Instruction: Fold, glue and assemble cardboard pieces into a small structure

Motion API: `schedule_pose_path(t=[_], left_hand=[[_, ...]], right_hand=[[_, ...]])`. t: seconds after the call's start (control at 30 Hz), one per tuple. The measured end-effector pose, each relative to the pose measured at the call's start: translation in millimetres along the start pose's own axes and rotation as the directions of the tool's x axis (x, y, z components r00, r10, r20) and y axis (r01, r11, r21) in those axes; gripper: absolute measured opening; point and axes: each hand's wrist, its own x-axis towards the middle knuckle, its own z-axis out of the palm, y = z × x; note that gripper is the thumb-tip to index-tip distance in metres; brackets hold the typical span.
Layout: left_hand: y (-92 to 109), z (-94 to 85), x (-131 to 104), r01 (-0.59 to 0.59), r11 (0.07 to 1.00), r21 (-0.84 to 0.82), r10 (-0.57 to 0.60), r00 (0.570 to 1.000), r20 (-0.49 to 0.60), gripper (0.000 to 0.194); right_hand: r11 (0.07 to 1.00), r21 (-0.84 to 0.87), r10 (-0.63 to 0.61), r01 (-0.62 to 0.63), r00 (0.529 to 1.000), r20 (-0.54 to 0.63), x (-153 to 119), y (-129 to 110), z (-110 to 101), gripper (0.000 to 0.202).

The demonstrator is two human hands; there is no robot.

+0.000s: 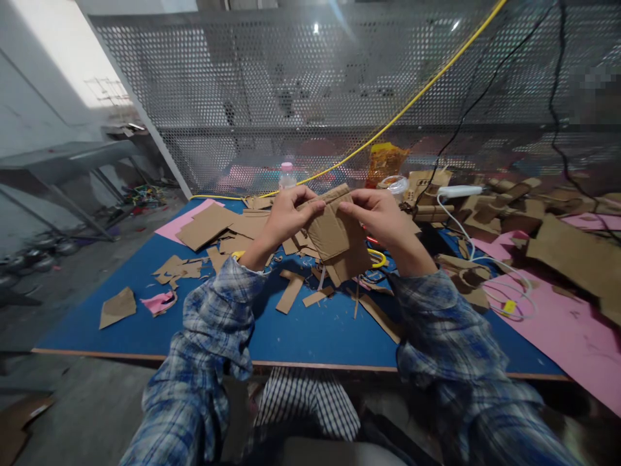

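At the centre of the frame, the person pinches a folded cardboard piece (337, 236) near its upper edge — left hand (290, 217) at its left, right hand (383, 217) at its right, neither clearly nearer. Its long axis slants from the fingertips down towards lower right, above the blue table (320, 340) and a loose cardboard strip (290, 292).

Rumpled blue plaid sleeves (213, 317)
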Motion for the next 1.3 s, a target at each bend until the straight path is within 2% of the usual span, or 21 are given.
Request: schedule_pose_path(t=[0.17,0.23,0.3,0.4,0.6,0.8,0.9,1.03,1.17,1.23,1.3], left_hand=[[-6,3.2,1,0.003,0.991,-0.136,-0.019,0.993,-0.118,0.030],[-8,4.0,1,-0.003,0.986,-0.164,-0.021,0.989,-0.144,0.032],[-8,4.5,0,0.004,0.984,-0.177,-0.030,0.990,-0.140,0.035],[-7,6.7,-4,0.023,0.982,-0.189,-0.042,0.994,-0.099,0.037],[-6,15.9,-8,0.066,0.957,-0.282,-0.081,0.996,-0.043,0.039],[-14,11.9,-1,0.203,0.889,-0.411,-0.160,0.978,0.136,0.045],[-19,5.7,2,0.252,0.889,-0.381,-0.190,0.963,0.193,0.042],[-24,5.8,2,0.224,0.914,-0.338,-0.218,0.974,0.058,0.039],[-25,13.2,0,0.182,0.936,-0.302,-0.194,0.981,-0.010,0.037],[-25,14.5,-1,0.177,0.934,-0.310,-0.191,0.982,-0.013,0.036],[-25,13.0,0,0.200,0.926,-0.320,-0.211,0.977,0.001,0.036]], right_hand=[[0.998,0.022,-0.050,0.054,0.987,-0.152,3,10,4,0.026],[0.997,0.039,-0.059,0.065,0.989,-0.133,4,11,4,0.028],[0.996,0.068,-0.046,0.051,0.997,-0.066,4,11,4,0.029],[0.994,0.092,-0.049,0.052,0.998,-0.040,3,10,3,0.028],[0.985,0.170,0.010,0.023,0.982,-0.189,2,12,8,0.028],[0.981,0.191,0.076,-0.039,0.979,-0.190,5,11,5,0.028],[0.994,0.110,0.018,0.008,0.973,-0.231,9,14,-2,0.030],[0.987,-0.130,-0.123,0.096,0.967,-0.221,11,17,-9,0.031],[0.904,-0.398,-0.271,0.154,0.928,-0.257,9,18,-9,0.025],[0.899,-0.410,-0.289,0.156,0.914,-0.286,10,20,-8,0.025],[0.944,-0.302,-0.227,0.136,0.929,-0.293,12,24,-10,0.030]])
